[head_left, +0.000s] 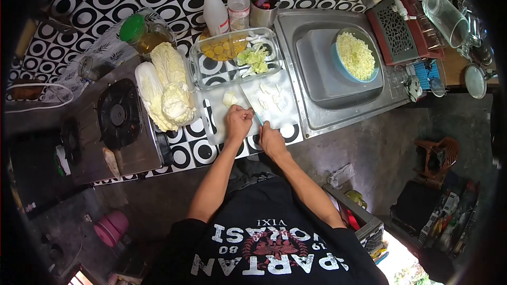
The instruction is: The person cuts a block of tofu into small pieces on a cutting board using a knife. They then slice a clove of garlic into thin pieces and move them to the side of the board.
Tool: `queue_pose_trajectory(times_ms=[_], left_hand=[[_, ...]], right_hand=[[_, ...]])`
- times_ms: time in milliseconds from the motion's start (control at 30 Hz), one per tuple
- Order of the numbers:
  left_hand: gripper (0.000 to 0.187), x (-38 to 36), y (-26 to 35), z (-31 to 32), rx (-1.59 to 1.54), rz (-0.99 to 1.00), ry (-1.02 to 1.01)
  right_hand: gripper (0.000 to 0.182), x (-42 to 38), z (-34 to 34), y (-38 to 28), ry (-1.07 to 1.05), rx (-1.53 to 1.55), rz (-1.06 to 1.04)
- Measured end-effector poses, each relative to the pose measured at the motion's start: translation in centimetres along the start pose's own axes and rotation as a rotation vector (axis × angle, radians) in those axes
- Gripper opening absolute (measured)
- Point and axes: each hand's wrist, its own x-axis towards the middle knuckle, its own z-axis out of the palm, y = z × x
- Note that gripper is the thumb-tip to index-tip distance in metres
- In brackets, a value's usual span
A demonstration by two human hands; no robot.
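My right hand (272,140) is closed around the blue handle of a knife (246,98), whose blade points away over a translucent cutting board (285,120). Close beside the blade, my left hand (240,122) has its fingers curled together; whatever they may hold is hidden. Just beyond those fingertips lies a pale piece of cabbage (229,98). Right of the knife, small cut cabbage pieces (270,98) are scattered on the board. Behind it, a glass dish (211,80) contains cabbage leaves (254,59).
Whole napa cabbages (165,87) sit to the left, beside a gas stove (119,113). A sink (338,113) on the right holds a bowl of chopped cabbage (356,58). Bottles (215,13) and a metal utensil cup (263,17) stand at the back.
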Motion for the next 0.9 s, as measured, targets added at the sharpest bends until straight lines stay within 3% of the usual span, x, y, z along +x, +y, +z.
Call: queue_pose_trajectory(times_ms=[367,900], left_hand=[[0.008,0.3,0.4,-0.4,0.004,-0.041,0.009],[0.009,0.8,0.6,-0.8,0.069,-0.057,-0.052]], right_hand=[[0.026,-2.3,-1.2,2.0,0.048,0.043,-0.02],[0.026,-2.2,-0.4,-0.1,-0.004,0.048,0.006]])
